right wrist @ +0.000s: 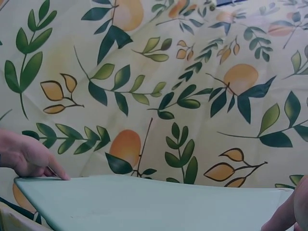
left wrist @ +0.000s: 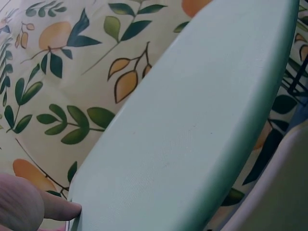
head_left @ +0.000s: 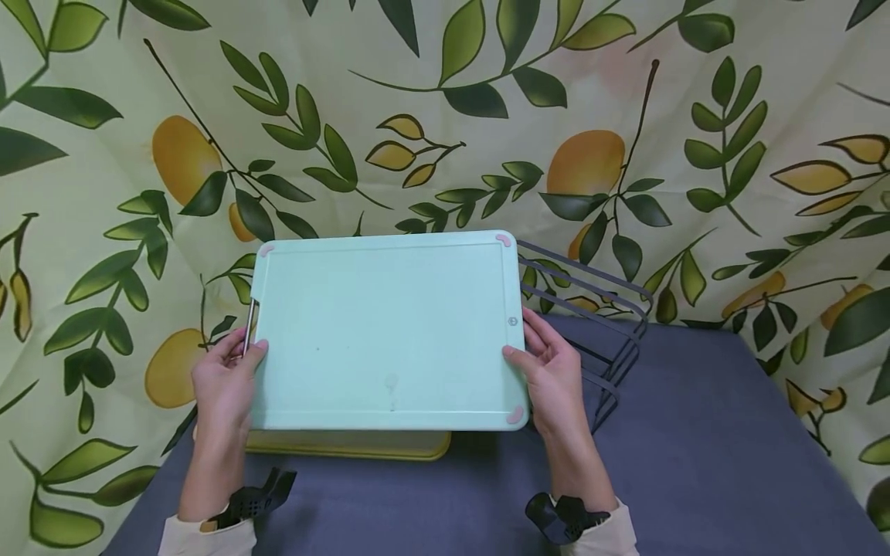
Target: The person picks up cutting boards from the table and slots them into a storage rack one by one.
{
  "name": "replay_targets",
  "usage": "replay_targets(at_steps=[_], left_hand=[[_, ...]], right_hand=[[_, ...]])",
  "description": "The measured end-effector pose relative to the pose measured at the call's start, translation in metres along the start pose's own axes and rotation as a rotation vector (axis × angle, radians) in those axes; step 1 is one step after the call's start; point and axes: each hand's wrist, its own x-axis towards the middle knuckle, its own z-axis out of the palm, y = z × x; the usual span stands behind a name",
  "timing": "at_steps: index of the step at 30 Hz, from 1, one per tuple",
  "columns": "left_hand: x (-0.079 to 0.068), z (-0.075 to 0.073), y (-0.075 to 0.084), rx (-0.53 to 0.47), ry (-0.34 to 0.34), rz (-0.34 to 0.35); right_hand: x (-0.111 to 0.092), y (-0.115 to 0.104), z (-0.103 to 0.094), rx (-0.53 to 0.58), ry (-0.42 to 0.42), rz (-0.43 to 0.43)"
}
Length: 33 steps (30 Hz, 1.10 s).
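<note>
Between both hands a mint green cutting board (head_left: 389, 332) is held up, tilted so its broad face with a grooved border shows in the head view. Pink patches mark three of its visible corners. My left hand (head_left: 225, 378) grips the left edge, thumb on the front face, beside a thin metal handle (head_left: 249, 324). On the right edge my right hand (head_left: 556, 371) holds the board with its thumb in front and its fingers behind. The left thumb also shows against the board in the left wrist view.
Behind the board's right side stands a dark metal wire rack (head_left: 612, 340). A yellow-rimmed board (head_left: 361, 448) lies on the blue-grey tabletop (head_left: 695, 448), partly hidden under the mint one. A leaf-and-fruit patterned cloth (head_left: 445, 139) hangs at the back and sides.
</note>
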Motion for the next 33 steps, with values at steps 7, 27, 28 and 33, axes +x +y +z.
replay_targets(at_steps=[7, 27, 28, 33], left_hand=[[-0.003, 0.003, 0.003, -0.016, 0.0, 0.023], [-0.01, 0.011, -0.002, 0.008, -0.025, -0.002], [-0.01, 0.012, -0.002, 0.003, -0.024, 0.001], [-0.01, 0.012, -0.001, 0.017, -0.033, 0.009]], right_hand=[[-0.002, -0.005, -0.004, -0.008, 0.013, -0.004], [-0.008, -0.008, -0.016, -0.042, 0.014, 0.017], [-0.009, -0.008, -0.017, -0.04, 0.012, 0.018], [-0.013, -0.007, -0.02, -0.024, 0.0, 0.024]])
